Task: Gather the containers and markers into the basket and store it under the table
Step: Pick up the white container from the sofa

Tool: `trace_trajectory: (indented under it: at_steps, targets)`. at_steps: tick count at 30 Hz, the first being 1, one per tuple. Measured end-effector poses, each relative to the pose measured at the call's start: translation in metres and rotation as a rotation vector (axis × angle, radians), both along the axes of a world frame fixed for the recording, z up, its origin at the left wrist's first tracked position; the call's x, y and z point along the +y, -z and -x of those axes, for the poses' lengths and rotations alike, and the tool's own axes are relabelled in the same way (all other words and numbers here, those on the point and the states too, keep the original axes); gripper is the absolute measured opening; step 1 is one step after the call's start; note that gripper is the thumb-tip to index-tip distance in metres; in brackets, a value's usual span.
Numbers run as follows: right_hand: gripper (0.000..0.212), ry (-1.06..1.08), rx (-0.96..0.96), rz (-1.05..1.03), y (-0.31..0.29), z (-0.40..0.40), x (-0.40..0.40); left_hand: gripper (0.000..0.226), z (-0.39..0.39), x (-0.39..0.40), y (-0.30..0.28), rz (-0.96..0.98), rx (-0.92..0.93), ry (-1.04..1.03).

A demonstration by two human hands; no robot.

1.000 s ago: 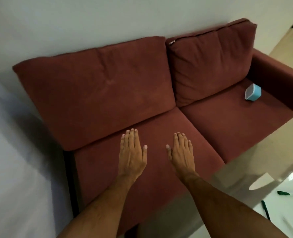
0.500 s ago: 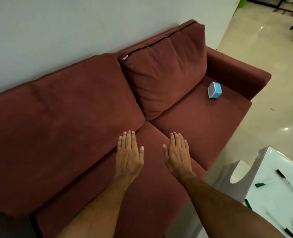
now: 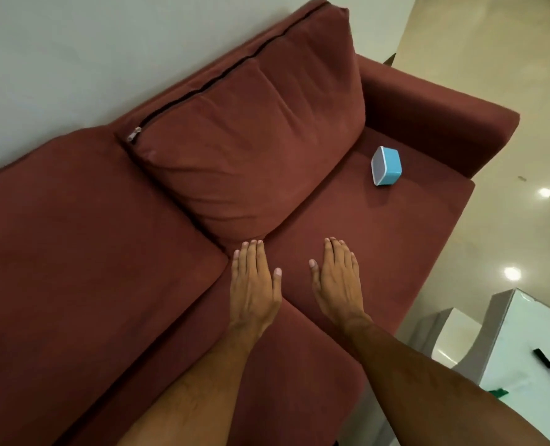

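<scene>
A small blue container (image 3: 387, 166) with a white lid lies on its side on the right seat cushion of a dark red sofa (image 3: 379, 239), close to the armrest. My left hand (image 3: 255, 281) and my right hand (image 3: 337, 278) are stretched out flat, palms down, fingers straight, over the seam between the two seat cushions. Both hold nothing. The container is well beyond my right hand, up and to the right. At the lower right, a white table (image 3: 524, 333) carries a dark marker (image 3: 543, 355) and a green marker cap (image 3: 499, 393). No basket is in view.
The sofa's back cushions lean on a pale wall (image 3: 74, 53). Its right armrest (image 3: 434, 107) borders a glossy beige floor (image 3: 492, 43). A narrow strip of floor separates the sofa front from the white table.
The view has swung right along the sofa. The blue container now sits nearer the centre and larger. My hands keep their flat pose and are now over the cushion seam.
</scene>
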State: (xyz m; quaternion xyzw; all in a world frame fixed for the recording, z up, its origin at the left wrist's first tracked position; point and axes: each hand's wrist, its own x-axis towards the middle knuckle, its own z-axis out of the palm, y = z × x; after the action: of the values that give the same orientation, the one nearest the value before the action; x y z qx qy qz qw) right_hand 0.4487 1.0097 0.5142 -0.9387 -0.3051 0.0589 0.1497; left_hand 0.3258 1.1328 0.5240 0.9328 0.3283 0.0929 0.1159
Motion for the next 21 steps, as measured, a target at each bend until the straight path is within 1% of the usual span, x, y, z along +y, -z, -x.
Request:
trace_trajectory:
  at_steps: [6, 12, 16, 21]
  targets:
    - [0.058, 0.025, 0.034, 0.05, 0.021, -0.08, -0.011, 0.065, -0.09, -0.005, 0.012, 0.058, 0.007, 0.002]
    - [0.058, 0.052, 0.019, 0.078, 0.018, -0.13, -0.012, 0.066, -0.134, 0.004, 0.012, 0.06, 0.0, 0.005]
    - [0.058, 0.074, -0.021, 0.077, 0.013, -0.157, -0.014, 0.067, -0.16, 0.007, 0.013, 0.036, -0.009, 0.034]
    - [0.058, 0.124, -0.013, 0.066, 0.02, -0.197, -0.011, 0.067, -0.196, 0.002, 0.022, 0.031, 0.0, 0.089]
